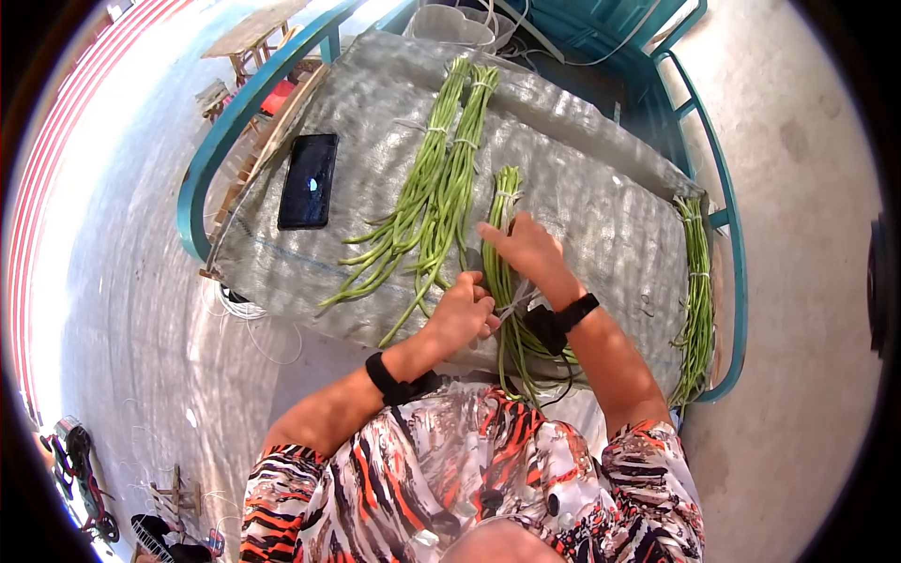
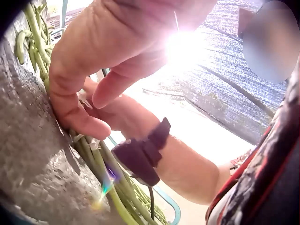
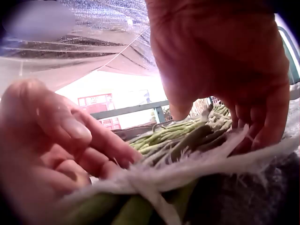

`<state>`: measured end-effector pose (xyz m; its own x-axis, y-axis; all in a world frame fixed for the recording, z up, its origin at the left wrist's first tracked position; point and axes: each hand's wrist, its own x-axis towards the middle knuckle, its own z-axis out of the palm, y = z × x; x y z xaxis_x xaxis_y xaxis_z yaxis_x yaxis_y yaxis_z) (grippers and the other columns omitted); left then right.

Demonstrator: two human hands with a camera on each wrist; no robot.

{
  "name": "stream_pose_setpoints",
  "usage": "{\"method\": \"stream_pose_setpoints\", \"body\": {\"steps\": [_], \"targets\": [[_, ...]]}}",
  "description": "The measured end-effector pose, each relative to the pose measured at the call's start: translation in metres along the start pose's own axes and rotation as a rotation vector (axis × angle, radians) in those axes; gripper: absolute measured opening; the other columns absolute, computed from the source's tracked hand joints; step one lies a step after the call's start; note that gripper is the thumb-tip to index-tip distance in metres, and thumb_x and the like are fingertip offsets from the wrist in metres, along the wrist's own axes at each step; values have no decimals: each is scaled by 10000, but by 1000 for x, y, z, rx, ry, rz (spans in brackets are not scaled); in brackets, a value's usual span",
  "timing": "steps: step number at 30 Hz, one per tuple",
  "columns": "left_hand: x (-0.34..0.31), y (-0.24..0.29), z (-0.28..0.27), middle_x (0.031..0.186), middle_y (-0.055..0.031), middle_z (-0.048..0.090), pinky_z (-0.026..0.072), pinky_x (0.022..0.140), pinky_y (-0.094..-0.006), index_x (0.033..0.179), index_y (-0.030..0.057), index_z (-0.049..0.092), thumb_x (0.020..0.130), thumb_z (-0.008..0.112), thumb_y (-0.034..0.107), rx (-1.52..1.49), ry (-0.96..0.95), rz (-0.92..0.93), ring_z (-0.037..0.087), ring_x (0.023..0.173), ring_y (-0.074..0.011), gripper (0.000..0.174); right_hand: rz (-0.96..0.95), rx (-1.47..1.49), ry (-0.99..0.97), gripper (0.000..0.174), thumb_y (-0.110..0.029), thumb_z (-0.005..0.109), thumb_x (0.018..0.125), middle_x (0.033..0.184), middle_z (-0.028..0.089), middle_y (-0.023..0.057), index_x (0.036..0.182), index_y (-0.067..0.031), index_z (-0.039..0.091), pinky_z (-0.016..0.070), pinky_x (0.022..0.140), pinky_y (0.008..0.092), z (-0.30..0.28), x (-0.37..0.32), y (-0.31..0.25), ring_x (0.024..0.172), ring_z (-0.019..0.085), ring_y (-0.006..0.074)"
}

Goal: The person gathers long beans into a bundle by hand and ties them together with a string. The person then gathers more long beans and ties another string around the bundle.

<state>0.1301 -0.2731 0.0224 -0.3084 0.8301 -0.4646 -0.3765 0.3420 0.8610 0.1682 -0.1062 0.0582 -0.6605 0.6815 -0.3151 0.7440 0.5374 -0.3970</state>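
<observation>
A bundle of long green beans [image 1: 507, 192] lies on the grey woven sheet in front of the person, with a white tie near its far end. My right hand [image 1: 533, 251] bends over this bundle, its thumb and fingers on either side of the stalks. Left of the bundle, my left hand [image 1: 460, 314] has curled fingers and holds a frayed white plastic strip [image 1: 514, 302]. In the right wrist view the strip [image 3: 187, 171] runs across the beans between both hands. The left wrist view shows my left hand [image 2: 103, 61] close over the stalks, its thumb and index fingertips apart.
Two tied bean bundles [image 1: 446, 178] lie to the left, beside a black phone [image 1: 308, 182]. Another bundle [image 1: 694, 300] is at the right edge by the teal rail [image 1: 737, 281]. White buckets [image 1: 450, 26] stand at the back. The woven sheet [image 1: 601, 225] covers the surface.
</observation>
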Motion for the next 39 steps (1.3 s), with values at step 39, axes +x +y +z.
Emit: {"method": "stream_pose_setpoints", "body": {"steps": [39], "targets": [[-37, 99, -27, 993, -164, 594, 549, 633, -330, 1508, 161, -86, 896, 613, 206, -289, -542, 105, 658, 733, -220, 930, -39, 2072, -258, 244, -264, 493, 990, 905, 567, 97, 1024, -22, 503, 538, 628, 335, -42, 77, 5, 750, 580, 186]]}}
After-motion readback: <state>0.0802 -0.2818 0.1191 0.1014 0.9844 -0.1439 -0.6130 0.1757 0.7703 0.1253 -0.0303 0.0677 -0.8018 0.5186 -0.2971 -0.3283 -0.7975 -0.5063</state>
